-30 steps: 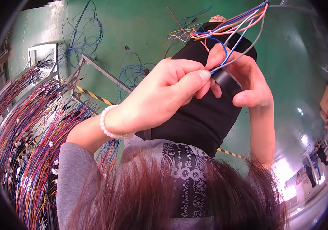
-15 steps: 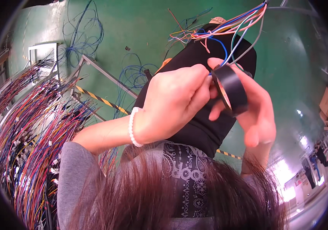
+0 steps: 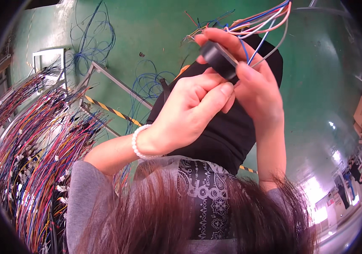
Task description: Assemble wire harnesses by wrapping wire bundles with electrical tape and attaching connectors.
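Just right of centre, toward one o'clock in the view: a roll of black tape (image 3: 217,58), raised above black trousers (image 3: 232,127). Seen almost edge-on, with the long axis of its outline slanting from ten o'clock down to four, and one flat side turned toward one or two o'clock. Gripped in the right hand (image 3: 259,91), with fingers curled round from eleven to one o'clock and thumb by the rim at four. From that palm, the roll at ten o'clock.

At seven o'clock from the roll, the left hand (image 3: 187,108), with thumb pressed down on a bent forefinger in a tight pinch. No telling what lies inside the pinch, hidden by the fingers. From the left knuckles, the roll toward one o'clock, lower end right beside the fingertips, perhaps touching. Nearer of the two: the right hand, already round the roll.

Between twelve and one o'clock from the right hand, a bundle of coloured wires (image 3: 284,6). Strung down from there, a blue wire (image 3: 245,50) and a grey wire (image 3: 286,31), both crossing the right fingers; ends out of sight.

On the left wrist, a white bead bracelet (image 3: 135,142). Out toward eight and nine o'clock, a long heap of wires (image 3: 54,169); toward ten, a metal frame (image 3: 121,86) above green floor (image 3: 316,84).
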Demonstrator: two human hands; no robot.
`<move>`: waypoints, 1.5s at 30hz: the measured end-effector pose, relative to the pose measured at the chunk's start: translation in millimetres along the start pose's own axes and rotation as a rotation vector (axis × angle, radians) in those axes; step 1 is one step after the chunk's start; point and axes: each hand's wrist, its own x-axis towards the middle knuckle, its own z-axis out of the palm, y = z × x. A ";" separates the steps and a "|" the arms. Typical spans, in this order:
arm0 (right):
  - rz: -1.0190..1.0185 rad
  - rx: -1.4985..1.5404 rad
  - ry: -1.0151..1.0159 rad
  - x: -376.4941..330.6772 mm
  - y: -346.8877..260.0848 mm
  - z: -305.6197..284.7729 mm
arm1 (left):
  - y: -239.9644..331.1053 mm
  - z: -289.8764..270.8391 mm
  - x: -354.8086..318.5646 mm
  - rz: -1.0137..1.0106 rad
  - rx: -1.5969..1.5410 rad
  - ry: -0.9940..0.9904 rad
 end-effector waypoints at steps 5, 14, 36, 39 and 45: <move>-0.044 -0.135 -0.041 -2.4 13.3 -28.9 | 1.9 -0.7 -0.8 0.029 0.077 0.004; 0.094 -0.054 0.258 -62.8 -28.3 21.4 | -14.3 -1.2 4.7 0.516 0.776 0.198; -0.010 -0.173 -0.591 44.3 -8.3 -22.3 | 17.4 1.6 -9.8 -0.229 -0.339 -0.174; 0.214 -0.511 -0.566 43.8 -34.1 -35.6 | 21.9 -2.0 -13.0 -0.182 -0.236 -0.110; 0.325 -0.404 -0.074 -7.4 -57.5 -22.7 | 4.7 -11.6 -5.2 0.276 0.587 0.139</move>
